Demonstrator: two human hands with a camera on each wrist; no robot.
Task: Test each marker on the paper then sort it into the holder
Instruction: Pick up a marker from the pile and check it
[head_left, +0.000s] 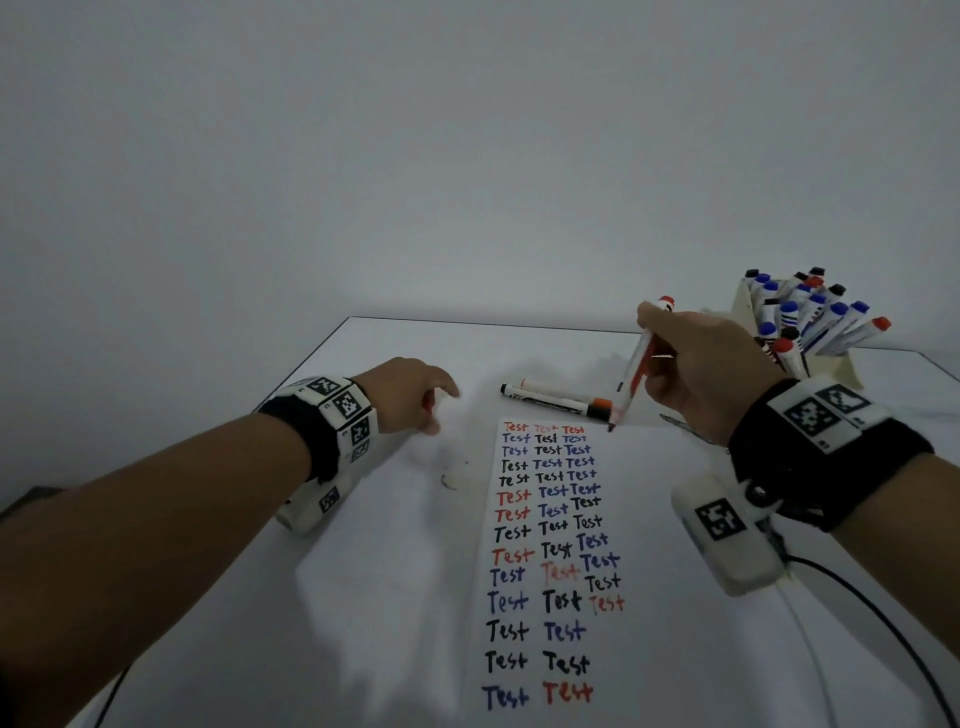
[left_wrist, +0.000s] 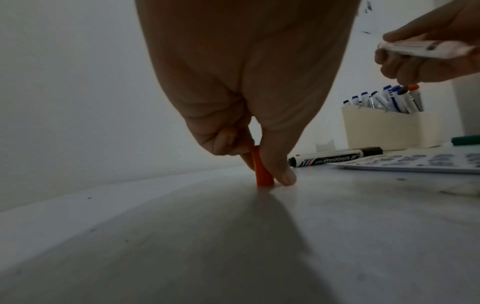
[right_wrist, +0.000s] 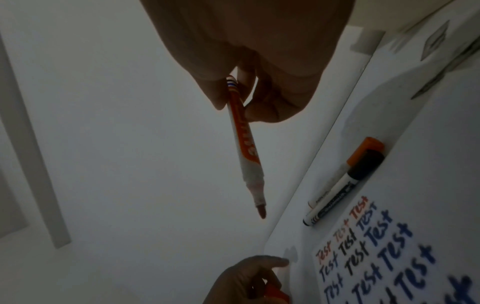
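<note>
My right hand (head_left: 691, 364) grips an uncapped red marker (head_left: 636, 369) (right_wrist: 244, 148), tip down, just above the top right corner of the paper (head_left: 556, 545). The paper is covered with rows of "Test" in red, black and blue. My left hand (head_left: 410, 395) (left_wrist: 257, 131) pinches the marker's red cap (left_wrist: 262, 170) and stands it on the table, left of the paper. Two capped markers (head_left: 558, 397) (right_wrist: 345, 183), one black and one orange, lie side by side just beyond the paper's top edge. The cream holder (head_left: 748, 306) (left_wrist: 389, 129) at the far right holds several markers.
The white table (head_left: 395, 545) meets a pale wall at its far edge. A green marker (left_wrist: 465, 140) lies by the holder. A small white scrap (head_left: 452, 480) lies left of the paper. A black cable (head_left: 872, 613) runs along the right near my wrist.
</note>
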